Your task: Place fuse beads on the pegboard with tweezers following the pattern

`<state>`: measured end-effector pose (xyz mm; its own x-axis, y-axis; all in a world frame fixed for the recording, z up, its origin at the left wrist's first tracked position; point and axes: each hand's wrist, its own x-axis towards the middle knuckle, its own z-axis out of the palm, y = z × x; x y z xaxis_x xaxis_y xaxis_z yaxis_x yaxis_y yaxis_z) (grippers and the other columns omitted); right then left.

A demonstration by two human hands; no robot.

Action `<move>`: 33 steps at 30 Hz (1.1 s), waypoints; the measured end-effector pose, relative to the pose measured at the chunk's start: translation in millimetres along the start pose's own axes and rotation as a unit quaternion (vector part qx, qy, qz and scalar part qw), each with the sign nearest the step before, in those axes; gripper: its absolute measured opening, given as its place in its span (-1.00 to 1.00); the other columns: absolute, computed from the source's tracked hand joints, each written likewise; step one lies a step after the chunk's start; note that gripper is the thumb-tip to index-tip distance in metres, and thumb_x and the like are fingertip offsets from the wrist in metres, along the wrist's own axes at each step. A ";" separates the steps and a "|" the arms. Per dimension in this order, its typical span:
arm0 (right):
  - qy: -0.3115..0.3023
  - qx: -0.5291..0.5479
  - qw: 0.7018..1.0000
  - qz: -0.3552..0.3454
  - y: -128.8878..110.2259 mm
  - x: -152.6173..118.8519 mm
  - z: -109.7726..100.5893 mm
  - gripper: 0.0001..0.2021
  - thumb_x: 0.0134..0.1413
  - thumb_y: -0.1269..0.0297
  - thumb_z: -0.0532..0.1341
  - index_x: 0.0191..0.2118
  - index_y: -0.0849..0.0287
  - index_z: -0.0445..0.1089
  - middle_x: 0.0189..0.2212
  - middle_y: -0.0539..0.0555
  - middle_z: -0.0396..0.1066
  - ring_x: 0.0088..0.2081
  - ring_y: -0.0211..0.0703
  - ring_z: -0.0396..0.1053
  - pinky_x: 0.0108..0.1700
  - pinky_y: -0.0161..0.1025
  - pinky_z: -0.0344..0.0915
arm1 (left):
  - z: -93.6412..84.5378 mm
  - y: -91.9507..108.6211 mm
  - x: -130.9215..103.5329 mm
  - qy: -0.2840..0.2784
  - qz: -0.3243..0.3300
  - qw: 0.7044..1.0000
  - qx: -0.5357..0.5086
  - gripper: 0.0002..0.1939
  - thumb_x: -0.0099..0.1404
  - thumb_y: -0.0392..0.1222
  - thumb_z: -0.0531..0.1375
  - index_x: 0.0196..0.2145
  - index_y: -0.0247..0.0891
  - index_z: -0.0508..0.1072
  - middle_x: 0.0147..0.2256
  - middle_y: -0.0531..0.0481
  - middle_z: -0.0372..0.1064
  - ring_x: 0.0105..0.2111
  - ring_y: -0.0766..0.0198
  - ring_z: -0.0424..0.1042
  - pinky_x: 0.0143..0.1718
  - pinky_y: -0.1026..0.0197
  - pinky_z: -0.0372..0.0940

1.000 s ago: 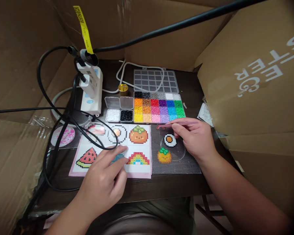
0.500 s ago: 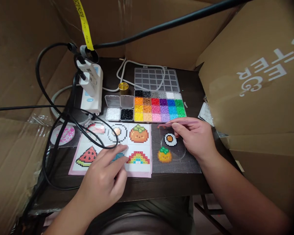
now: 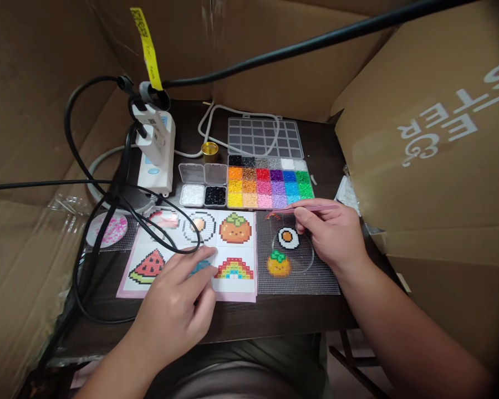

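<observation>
My right hand pinches pink tweezers, whose tips are at a small arc of red and orange beads at the top of the transparent pegboard. Lower on that board lie a fried-egg bead piece and an orange fruit bead piece. My left hand rests with fingers apart over the pattern sheet, holding nothing. Its fingertips are beside the rainbow pattern, and it partly covers a blue picture.
Behind the board stands a bead box with its lid open. White and black bead boxes, a gold cup, a power strip and a round bead dish are nearby. Black cables loop over the sheet.
The view has shifted slightly. The tweezer tips remain by the red and orange arc, and my left hand keeps its place on the sheet.
</observation>
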<state>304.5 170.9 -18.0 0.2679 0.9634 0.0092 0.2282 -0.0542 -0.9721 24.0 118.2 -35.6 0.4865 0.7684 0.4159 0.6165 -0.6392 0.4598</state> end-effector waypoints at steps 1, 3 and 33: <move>0.002 0.015 1.000 0.000 1.1 0.3 -0.7 -0.88 -0.01 0.23 0.36 -0.37 0.17 0.58 -0.60 0.01 0.46 -0.60 -0.31 0.26 -0.54 -0.30 0.26 | 0.1 0.0 -0.2 0.000 -0.001 1.000 0.000 -0.75 0.27 -0.48 0.12 -0.16 -0.29 0.48 0.00 -0.23 0.48 -0.02 0.06 0.47 -0.07 0.02 0.37; 0.001 0.036 0.999 -0.006 2.1 0.6 -1.6 -0.87 -0.01 0.23 0.36 -0.35 0.17 0.58 -0.59 0.01 0.46 -0.61 -0.31 0.26 -0.54 -0.30 0.26 | 0.3 -0.2 -0.7 -0.003 -0.005 1.000 -0.002 -0.75 0.27 -0.48 0.12 -0.16 -0.29 0.48 0.01 -0.23 0.47 -0.02 0.06 0.46 -0.06 0.01 0.37; -0.013 -0.006 1.000 0.005 1.9 1.1 1.1 -0.86 -0.02 0.23 0.36 -0.38 0.20 0.60 -0.61 0.01 0.46 -0.62 -0.32 0.28 -0.55 -0.33 0.26 | 1.1 -0.2 -1.5 -0.005 -0.007 1.000 -0.012 -0.76 0.28 -0.49 0.11 -0.16 -0.32 0.48 0.01 -0.23 0.45 0.01 0.08 0.41 -0.02 0.04 0.32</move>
<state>304.3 172.1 -20.1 0.2452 0.9694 -0.0079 0.2371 -0.0678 -0.9691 23.8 117.2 -37.2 0.4841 0.7776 0.4011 0.6081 -0.6287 0.4847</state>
